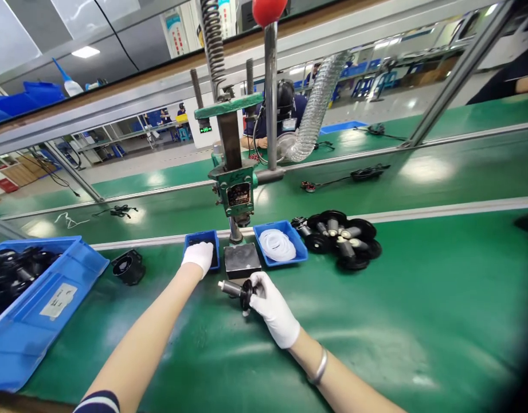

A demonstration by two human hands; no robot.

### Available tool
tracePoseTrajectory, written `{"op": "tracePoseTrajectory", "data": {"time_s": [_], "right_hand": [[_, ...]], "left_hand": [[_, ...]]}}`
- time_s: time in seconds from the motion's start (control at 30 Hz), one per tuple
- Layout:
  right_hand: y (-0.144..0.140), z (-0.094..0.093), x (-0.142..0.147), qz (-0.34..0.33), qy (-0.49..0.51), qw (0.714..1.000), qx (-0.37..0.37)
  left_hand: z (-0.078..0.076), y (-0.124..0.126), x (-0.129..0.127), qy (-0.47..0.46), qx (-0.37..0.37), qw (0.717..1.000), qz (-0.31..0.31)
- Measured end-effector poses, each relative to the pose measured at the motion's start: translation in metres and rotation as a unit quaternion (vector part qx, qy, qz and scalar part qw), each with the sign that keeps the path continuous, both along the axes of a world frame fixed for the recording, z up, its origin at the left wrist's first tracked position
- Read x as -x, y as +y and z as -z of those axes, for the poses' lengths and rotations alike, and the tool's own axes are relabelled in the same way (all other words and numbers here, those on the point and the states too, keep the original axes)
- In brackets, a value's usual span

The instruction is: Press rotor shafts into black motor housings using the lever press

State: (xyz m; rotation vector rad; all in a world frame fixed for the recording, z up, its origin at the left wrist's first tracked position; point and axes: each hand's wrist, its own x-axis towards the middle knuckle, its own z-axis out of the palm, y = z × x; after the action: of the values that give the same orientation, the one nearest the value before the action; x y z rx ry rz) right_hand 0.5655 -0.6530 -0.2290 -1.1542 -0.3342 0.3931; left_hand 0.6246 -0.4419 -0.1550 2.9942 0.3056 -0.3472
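Observation:
My left hand, in a white glove, reaches into a small blue bin of dark little parts. Its fingers are curled together and the tips are hidden, so what they pinch cannot be made out. In my gloved right hand is a small motor with a black round flange, gripped by the flange. Its grey cylinder points left and ends in a white tip. Just behind it stands the dark metal block at the base of a green hand press.
Right of the block is a blue tray of clear white rings. Similar black-flanged motors lie in a pile farther right. At left are a black cylindrical housing and a large blue crate of black parts. A co-worker sits beyond the press.

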Motion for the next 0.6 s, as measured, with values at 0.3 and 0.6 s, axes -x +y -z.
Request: {"op": "tracePoseTrajectory", "data": {"time_s": [0.3,0.6], "right_hand": [[-0.004,-0.005,-0.003,0.006,0.044,0.994,-0.102],[-0.006,-0.017,0.002,0.007,0.104,0.986,-0.129]], "left_hand": [[-0.008,0.014,0.045,-0.195,0.395,0.894,-0.079],[0.013,-0.018,0.122,-0.230,0.611,0.742,-0.156]]}}
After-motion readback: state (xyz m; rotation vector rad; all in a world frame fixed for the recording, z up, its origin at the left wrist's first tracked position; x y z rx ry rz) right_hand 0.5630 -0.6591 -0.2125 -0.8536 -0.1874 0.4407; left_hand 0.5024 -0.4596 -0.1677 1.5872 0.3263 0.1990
